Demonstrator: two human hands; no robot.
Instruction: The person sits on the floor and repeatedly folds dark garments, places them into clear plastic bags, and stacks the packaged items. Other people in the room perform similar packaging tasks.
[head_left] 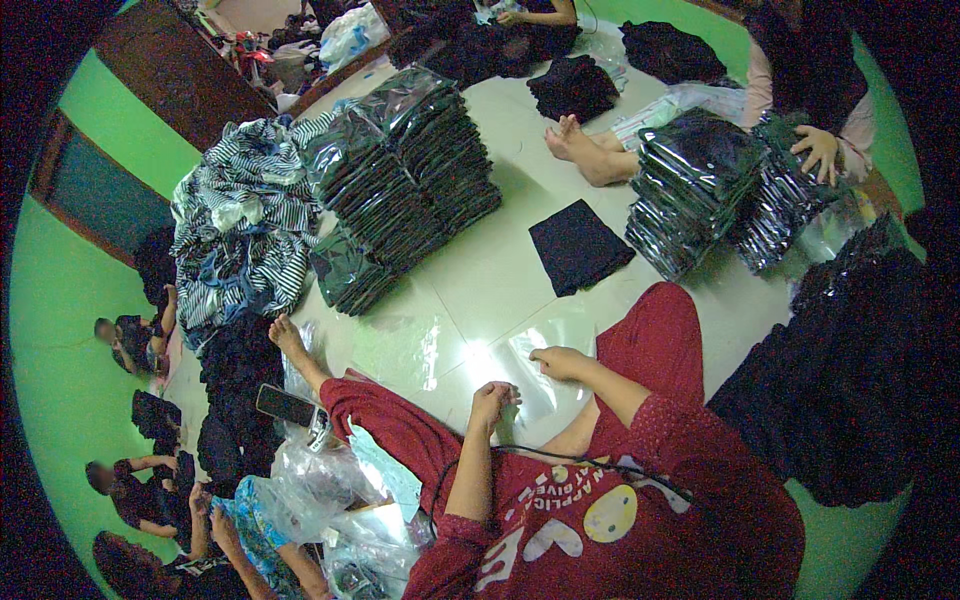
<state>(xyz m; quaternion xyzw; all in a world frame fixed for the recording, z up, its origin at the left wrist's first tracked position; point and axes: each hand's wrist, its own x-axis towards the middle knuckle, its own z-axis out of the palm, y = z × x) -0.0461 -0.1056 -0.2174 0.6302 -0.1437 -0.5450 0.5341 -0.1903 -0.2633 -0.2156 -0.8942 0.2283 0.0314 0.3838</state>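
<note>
A clear plastic bag [540, 395] stretches across the space between my hands, in front of my crossed legs. My right hand [562, 363] pinches it near its upper part. My left hand [494, 404] is closed with its fingers curled at the bag's left side; whether they grip the film cannot be made out. Beyond my hands a folded black garment [580, 248] lies flat on the tiled floor. More clear plastic film [415, 350] is spread on the floor to the left, under a glare.
A tall stack of bagged dark garments [400, 190] stands ahead, beside a striped clothes heap [245, 215]. More bagged stacks [690, 190] are at right, near a co-worker's hand [818, 153]. A black fabric pile [830, 370], a phone [287, 405] and loose plastic bags [320, 470] flank me.
</note>
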